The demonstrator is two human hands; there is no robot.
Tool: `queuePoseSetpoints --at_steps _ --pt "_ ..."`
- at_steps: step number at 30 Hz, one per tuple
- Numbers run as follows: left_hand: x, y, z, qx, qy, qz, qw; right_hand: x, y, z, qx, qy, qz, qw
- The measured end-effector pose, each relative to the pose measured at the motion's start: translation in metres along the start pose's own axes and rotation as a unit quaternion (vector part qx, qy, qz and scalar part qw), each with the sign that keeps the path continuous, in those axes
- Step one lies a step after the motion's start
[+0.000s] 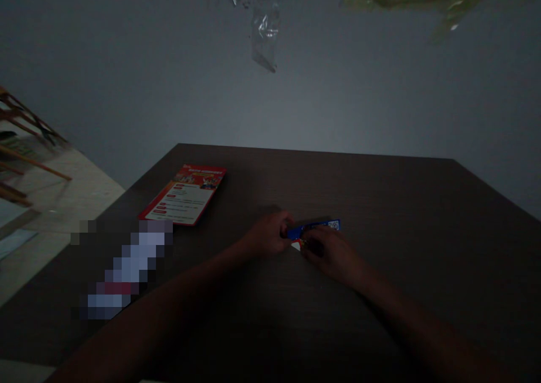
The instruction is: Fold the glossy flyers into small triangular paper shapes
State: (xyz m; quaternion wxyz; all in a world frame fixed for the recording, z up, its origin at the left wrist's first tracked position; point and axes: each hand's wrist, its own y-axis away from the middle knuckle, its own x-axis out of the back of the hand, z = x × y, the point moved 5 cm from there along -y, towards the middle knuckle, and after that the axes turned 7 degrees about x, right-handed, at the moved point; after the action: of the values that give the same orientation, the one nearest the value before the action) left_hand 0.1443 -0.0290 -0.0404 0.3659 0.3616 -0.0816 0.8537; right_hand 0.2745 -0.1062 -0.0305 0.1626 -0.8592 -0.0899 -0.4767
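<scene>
Over the middle of the dark table (380,197), both hands are at a small blue printed piece (295,233) with a QR code at its right end. I cannot tell whether it is a folded card or a packet. My left hand (269,235) is closed with its fingertips on the left end. From the right, my right hand (336,254) pinches the piece, and its fingers hide the middle. A white and red corner (296,244) shows below the blue part, between the hands.
A red and white printed booklet or board (186,197) lies at the table's left. In front of it is a pixelated pale area. Behind the table rises a grey wall (321,101) with clear plastic (265,34) hanging on it. Wooden furniture legs (38,160) stand at far left.
</scene>
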Motion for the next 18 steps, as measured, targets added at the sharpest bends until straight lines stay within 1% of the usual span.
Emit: queuePoseSetpoints --at_steps 4,10,18 --pt "0.0003 0.0002 0.001 -0.013 -0.007 -0.006 1.0 0.0011 -0.0003 -0.0011 -0.001 0.0 -0.006 1.0" --pt "0.0015 0.0014 0.0032 -0.002 -0.006 -0.001 1.0 -0.0004 0.0001 0.0012 -0.006 -0.009 -0.003 1.0" --pt "0.0032 0.0016 0.0032 -0.005 -0.015 -0.01 1.0 0.0022 -0.0001 -0.0044 0.013 -0.017 0.015 1.0"
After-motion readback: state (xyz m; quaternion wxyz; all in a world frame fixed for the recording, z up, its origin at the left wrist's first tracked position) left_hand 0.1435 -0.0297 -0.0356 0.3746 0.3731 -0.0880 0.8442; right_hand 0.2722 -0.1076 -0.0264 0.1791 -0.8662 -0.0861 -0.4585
